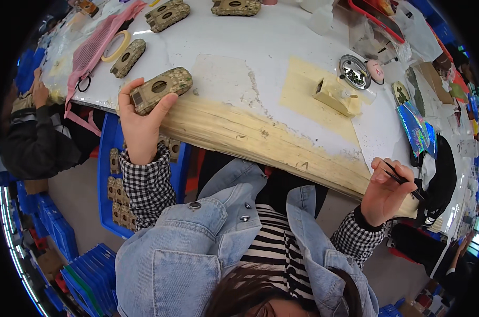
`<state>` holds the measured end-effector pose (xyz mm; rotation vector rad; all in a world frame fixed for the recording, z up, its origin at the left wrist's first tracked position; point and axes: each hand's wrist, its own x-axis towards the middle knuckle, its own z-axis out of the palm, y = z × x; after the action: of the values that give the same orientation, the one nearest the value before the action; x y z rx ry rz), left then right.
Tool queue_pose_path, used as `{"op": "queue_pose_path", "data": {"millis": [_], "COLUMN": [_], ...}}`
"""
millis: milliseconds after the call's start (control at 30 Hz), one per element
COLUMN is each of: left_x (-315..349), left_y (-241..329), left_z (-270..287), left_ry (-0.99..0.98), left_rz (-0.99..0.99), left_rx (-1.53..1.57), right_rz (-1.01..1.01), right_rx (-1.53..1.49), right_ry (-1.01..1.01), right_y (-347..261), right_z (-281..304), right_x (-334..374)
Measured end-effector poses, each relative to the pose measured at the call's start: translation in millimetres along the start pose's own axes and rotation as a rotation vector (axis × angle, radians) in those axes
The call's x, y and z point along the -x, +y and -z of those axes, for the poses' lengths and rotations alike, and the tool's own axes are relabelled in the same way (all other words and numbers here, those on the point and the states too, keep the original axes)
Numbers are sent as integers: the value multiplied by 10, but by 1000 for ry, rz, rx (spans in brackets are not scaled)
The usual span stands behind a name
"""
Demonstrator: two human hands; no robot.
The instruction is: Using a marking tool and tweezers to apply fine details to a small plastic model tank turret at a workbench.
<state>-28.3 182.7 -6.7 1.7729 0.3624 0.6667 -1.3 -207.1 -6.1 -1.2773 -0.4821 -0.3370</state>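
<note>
Toy tank [160,91]: camouflage body, round hole in top, upper left of frame at the counter's [271,47] front edge. Left hand [143,124] clamped on it, thumb on the right side, fingers on the left. Can't tell if the tank's underside touches the counter.

Right hand [384,193], right of frame below centre: fingers together on black tweezers [402,178], well apart from the tank, near the front edge.

Counter, upper left: smaller camouflage piece [127,58] just behind the held tank, tape roll [126,38] beside that, pink mesh cloth [99,42] left of the roll. Two more camouflage tanks [236,7] at top of frame.

Counter, upper right: beige block [332,98] on a yellow patch [301,84], round metal dish [363,63] with dark bits inside, pink rounded thing [376,71] just beside the dish. Red tray [377,24] further back; shiny blue packet [416,127] at right.

Left of frame: blue crate [105,174] below counter level, several camouflage pieces [118,190] in it. Stack of blue crates [91,277] lower left. Co-worker's hand [40,92] at far left.
</note>
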Motion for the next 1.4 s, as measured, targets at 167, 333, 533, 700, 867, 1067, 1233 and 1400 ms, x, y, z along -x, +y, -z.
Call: {"op": "queue_pose_path", "data": {"millis": [167, 333, 533, 700, 867, 1067, 1233, 1400], "left_x": [-67, -448, -595, -739, -1115, -1319, -762, -41], "left_y": [-30, -157, -336, -386, -483, -590, 70, 535], "left_z": [-98, 97, 262, 532, 918, 942, 656, -143], "left_ry": [62, -1, -8, 223, 44, -108, 44, -573], "left_rz": [-139, -101, -283, -278, -174, -130, -282, -286], "left_rx": [-63, -201, -794, -553, -715, -734, -362, -15], "right_rz": [-40, -54, -63, -66, -89, -87, -111, -187], "right_rx": [52, 59, 78, 131, 80, 122, 126, 161], "right_ry": [-17, -14, 35, 46, 20, 22, 49, -124], "right_y": [-1, -2, 38, -8, -61, -126, -148, -149], "right_z": [-85, -46, -100, -119, -71, 10, -5, -273], "right_x": [3, 13, 36, 30, 17, 64, 65, 8]}}
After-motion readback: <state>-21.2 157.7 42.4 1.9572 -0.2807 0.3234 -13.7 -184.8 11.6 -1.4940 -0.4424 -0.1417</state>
